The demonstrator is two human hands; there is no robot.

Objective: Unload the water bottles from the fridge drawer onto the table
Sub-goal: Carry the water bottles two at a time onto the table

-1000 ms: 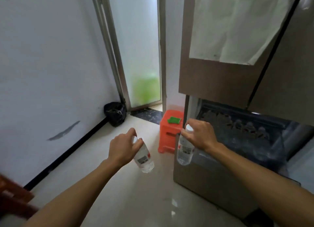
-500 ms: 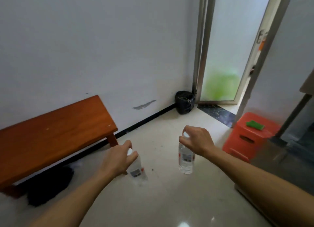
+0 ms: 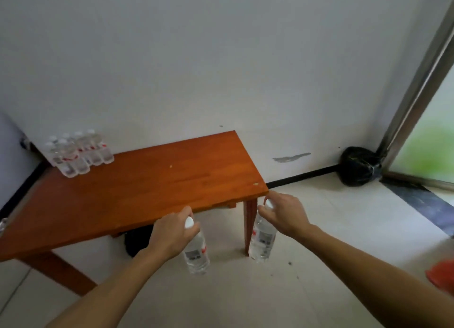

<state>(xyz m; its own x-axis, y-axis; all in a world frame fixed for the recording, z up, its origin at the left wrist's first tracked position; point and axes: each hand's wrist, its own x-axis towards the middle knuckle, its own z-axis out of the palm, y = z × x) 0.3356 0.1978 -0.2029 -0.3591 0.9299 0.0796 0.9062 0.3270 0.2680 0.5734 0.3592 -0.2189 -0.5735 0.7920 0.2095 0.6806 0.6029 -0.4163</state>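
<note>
My left hand (image 3: 169,234) grips a clear water bottle (image 3: 196,256) by its white-capped neck; the bottle hangs upright just in front of the table's near edge. My right hand (image 3: 286,216) holds a second water bottle (image 3: 262,241) the same way, beside the table's right front leg. The orange-brown wooden table (image 3: 147,187) stands against the white wall. Several water bottles (image 3: 78,153) stand grouped at its far left corner. The fridge drawer is out of view.
A black bag (image 3: 358,167) sits on the floor in the corner by the glass door frame (image 3: 417,92). A dark object (image 3: 137,241) lies under the table. An orange stool's edge (image 3: 442,276) shows at the right. Pale tiled floor lies around me.
My view has swung left from the fridge to the table. Both hands have carried their bottles along, and now hang them close to the table's near right corner.
</note>
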